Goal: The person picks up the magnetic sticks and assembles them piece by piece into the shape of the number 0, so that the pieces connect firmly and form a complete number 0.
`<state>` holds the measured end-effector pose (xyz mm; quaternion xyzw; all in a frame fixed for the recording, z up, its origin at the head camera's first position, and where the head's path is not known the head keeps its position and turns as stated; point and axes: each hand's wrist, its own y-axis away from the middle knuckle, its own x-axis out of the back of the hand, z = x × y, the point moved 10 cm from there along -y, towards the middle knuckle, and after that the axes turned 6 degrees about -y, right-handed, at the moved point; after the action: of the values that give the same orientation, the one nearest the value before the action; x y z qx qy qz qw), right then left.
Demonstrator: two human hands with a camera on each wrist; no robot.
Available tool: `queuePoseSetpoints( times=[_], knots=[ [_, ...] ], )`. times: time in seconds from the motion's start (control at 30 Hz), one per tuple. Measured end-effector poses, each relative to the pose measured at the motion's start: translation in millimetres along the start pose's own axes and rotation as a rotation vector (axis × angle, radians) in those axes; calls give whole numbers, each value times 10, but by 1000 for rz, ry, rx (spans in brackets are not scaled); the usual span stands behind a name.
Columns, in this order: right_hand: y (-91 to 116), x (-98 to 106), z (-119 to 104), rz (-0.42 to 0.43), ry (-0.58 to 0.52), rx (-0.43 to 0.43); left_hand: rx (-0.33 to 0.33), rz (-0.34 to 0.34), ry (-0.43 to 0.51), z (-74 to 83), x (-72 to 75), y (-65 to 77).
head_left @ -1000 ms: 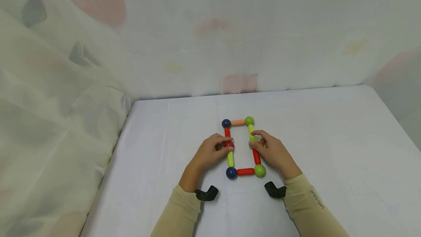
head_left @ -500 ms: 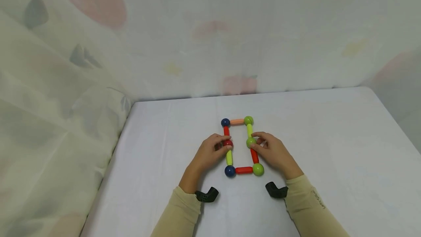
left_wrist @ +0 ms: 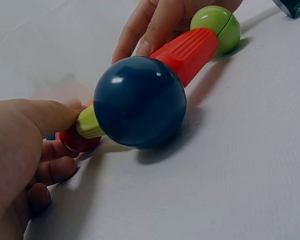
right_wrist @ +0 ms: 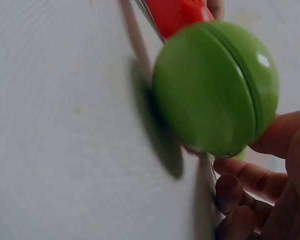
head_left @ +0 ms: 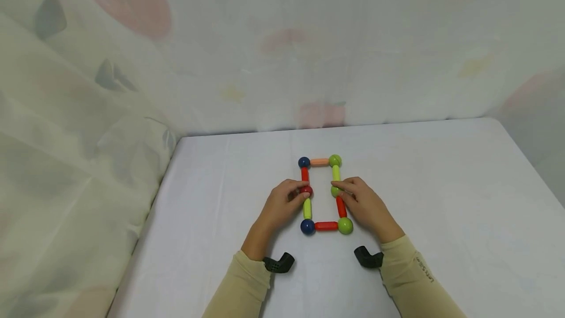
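Note:
A ring of toy balls and rods, joined in an upright rectangle in the head view, lies between both hands. My left hand point(head_left: 280, 201) pinches the red ball point(head_left: 306, 191) midway along its left side, between thumb and index finger. Opposite, my right hand point(head_left: 366, 205) has thumb and index finger at the middle green ball point(head_left: 336, 191), partly covering it. A red rod point(head_left: 326, 226) joins the near blue ball point(left_wrist: 140, 102) to the near green ball point(right_wrist: 215, 90). The far corners are a blue ball point(head_left: 304, 162) and a green ball point(head_left: 335, 160), linked by an orange rod point(head_left: 320, 162).
A white cloth covers the table point(head_left: 441, 185). Patterned fabric point(head_left: 282, 63) hangs behind it, and more fabric point(head_left: 79, 185) drapes along the left. A black wrist device point(head_left: 279, 263) sits at the left sleeve, another black device point(head_left: 369, 257) at the right.
The near end of the ring has shifted slightly away and left, and its right side looks straighter. My right index finger now reaches further over the middle green ball. The left hand keeps its pinch.

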<state>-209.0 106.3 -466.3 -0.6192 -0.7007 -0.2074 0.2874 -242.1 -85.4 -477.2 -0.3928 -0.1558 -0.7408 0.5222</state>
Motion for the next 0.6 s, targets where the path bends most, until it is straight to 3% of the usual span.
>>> queuePoseSetpoints(
  times=[0.6],
  knots=[
    [1,-24,4,-42,39,-15,-14,2,-10,-4,-11,-2]
  ],
)
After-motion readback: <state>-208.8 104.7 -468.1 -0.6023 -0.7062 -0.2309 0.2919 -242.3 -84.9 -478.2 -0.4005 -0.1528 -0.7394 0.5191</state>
